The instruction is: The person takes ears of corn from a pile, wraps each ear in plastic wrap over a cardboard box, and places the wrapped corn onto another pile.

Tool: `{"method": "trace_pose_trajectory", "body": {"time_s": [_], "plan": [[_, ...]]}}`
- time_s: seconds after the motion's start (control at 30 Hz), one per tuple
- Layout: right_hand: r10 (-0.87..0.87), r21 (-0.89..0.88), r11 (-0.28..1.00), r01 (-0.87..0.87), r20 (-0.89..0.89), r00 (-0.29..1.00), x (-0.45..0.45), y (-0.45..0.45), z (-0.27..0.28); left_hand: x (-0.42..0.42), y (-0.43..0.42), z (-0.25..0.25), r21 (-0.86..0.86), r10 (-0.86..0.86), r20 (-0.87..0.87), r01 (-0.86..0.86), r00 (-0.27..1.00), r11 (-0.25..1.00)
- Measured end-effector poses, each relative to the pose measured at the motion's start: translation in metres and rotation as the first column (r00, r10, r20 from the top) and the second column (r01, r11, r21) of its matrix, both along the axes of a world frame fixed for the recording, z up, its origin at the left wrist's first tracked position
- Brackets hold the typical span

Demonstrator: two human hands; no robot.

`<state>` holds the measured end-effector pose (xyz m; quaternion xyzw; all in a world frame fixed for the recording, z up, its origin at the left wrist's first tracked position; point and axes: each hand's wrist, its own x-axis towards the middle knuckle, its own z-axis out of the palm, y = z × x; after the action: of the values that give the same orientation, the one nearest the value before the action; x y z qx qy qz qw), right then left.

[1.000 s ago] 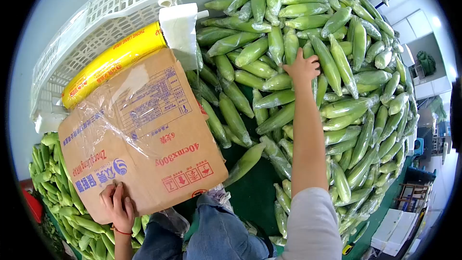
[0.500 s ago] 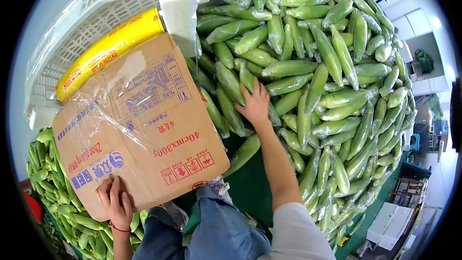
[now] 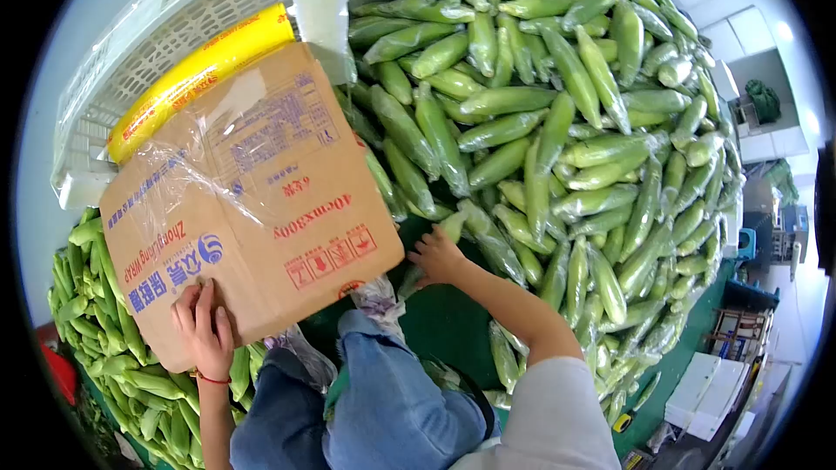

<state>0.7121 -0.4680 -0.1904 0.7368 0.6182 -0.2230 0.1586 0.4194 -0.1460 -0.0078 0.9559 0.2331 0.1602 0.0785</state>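
Right hand (image 3: 438, 258) is gripping a green film-wrapped corn cob (image 3: 454, 224), smooth film possibly causing slip; open left hand (image 3: 204, 325) is touching brown flat cardboard (image 3: 287, 183).

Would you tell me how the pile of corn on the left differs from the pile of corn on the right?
The left pile looks unwrapped, while ears in the right pile have clear, shiny film around them. The left pile fills a smaller part of the view than the right pile. The cardboard hides part of the left pile, whereas most of the right pile shows. Both are heaps of green, husked-in ears.
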Motion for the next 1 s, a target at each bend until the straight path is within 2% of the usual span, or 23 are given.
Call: {"method": "trace_pose_trajectory", "body": {"time_s": [0.1, 0.13, 0.2, 0.23, 0.3, 0.37, 0.43, 0.5, 0.57, 0.63, 0.67, 0.7, 0.73, 0.77, 0.87, 0.9, 0.93, 0.97, 1.0], "plan": [[0.277, -0.214, 0.943, -0.256, 0.077, 0.958, -0.011, -0.009, -0.018, -0.001, 0.001, 0.001, -0.016, -0.014, 0.019, 0.014, 1.000, 1.000], [0.303, -0.311, 0.905, -0.291, -0.010, 0.953, -0.017, -0.016, -0.020, -0.002, 0.001, 0.000, -0.006, -0.013, 0.031, 0.013, 0.999, 1.000], [-0.058, -0.426, 0.905, -0.015, -0.158, 0.986, -0.031, -0.020, 0.026, -0.002, 0.002, 0.001, -0.010, -0.014, 0.047, 0.015, 0.999, 1.000], [-0.254, -0.425, 0.889, 0.169, -0.152, 0.955, -0.035, -0.030, 0.028, -0.002, 0.001, 0.001, -0.021, -0.012, 0.051, 0.013, 0.999, 1.000], [-0.612, -0.413, 0.750, 0.516, -0.139, 0.779, -0.039, -0.055, 0.027, 0.004, -0.001, 0.004, 0.004, -0.017, 0.078, 0.017, 0.997, 1.000], [-0.560, -0.013, 0.828, 0.561, -0.061, 0.826, -0.042, -0.086, 0.010, 0.004, -0.002, 0.008, 0.002, 0.003, 0.093, -0.003, 0.996, 1.000], [-0.612, 0.338, 0.727, 0.598, -0.076, 0.787, -0.038, -0.089, 0.006, 0.005, -0.001, 0.017, -0.007, -0.010, 0.109, 0.011, 0.994, 1.000], [-0.699, 0.612, 0.333, 0.718, -0.351, 0.624, -0.034, -0.053, 0.051, -0.009, 0.012, 0.018, -0.097, -0.091, 0.116, 0.103, 0.989, 0.990], [-0.617, 0.525, 0.086, 0.847, -0.639, 0.459, -0.038, -0.010, 0.126, -0.030, 0.029, 0.026, -0.207, 0.004, -0.001, -0.004, 1.000, 0.978], [-0.376, 0.471, 0.191, 0.861, -0.776, 0.507, -0.049, 0.047, 0.187, -0.021, 0.048, 0.034, -0.113, 0.173, 0.063, -0.165, 0.983, 0.980], [-0.309, 0.587, 0.335, 0.737, -0.670, 0.675, -0.054, 0.082, 0.205, -0.015, 0.060, 0.035, -0.074, 0.248, 0.097, -0.241, 0.964, 0.968], [-0.211, 0.685, 0.459, 0.566, -0.535, 0.818, -0.056, 0.122, 0.216, -0.012, 0.079, 0.027, -0.085, 0.243, 0.137, -0.234, 0.960, 0.969], [-0.179, 0.755, 0.506, 0.417, -0.381, 0.907, -0.058, 0.160, 0.217, -0.005, 0.101, 0.015, -0.096, 0.239, 0.185, -0.225, 0.953, 0.970], [-0.140, 0.798, 0.545, 0.257, -0.215, 0.967, -0.056, 0.192, 0.217, 0.002, 0.122, 0.008, -0.068, 0.176, 0.204, -0.165, 0.963, 0.984], [-0.026, 0.809, 0.577, 0.115, -0.122, 0.992, -0.019, 0.245, 0.188, 0.021, 0.175, 0.001, 0.092, -0.105, 0.200, 0.088, 0.974, 0.992], [-0.013, 0.776, 0.579, 0.250, -0.297, 0.955, -0.014, 0.247, 0.184, 0.016, 0.181, -0.002, 0.153, -0.205, 0.172, 0.180, 0.964, 0.972], [-0.007, 0.714, 0.589, 0.379, -0.465, 0.885, -0.009, 0.244, 0.186, 0.004, 0.174, 0.003, 0.030, -0.105, 0.210, 0.101, 0.972, 0.994], [-0.070, 0.702, 0.588, 0.403, -0.452, 0.889, -0.008, 0.229, 0.193, -0.008, 0.165, 0.015, -0.095, -0.002, 0.240, 0.026, 0.971, 0.995], [-0.077, 0.639, 0.466, 0.612, -0.660, 0.748, -0.002, 0.205, 0.182, -0.021, 0.157, 0.027, -0.214, 0.097, 0.263, -0.040, 0.960, 0.976]]}}
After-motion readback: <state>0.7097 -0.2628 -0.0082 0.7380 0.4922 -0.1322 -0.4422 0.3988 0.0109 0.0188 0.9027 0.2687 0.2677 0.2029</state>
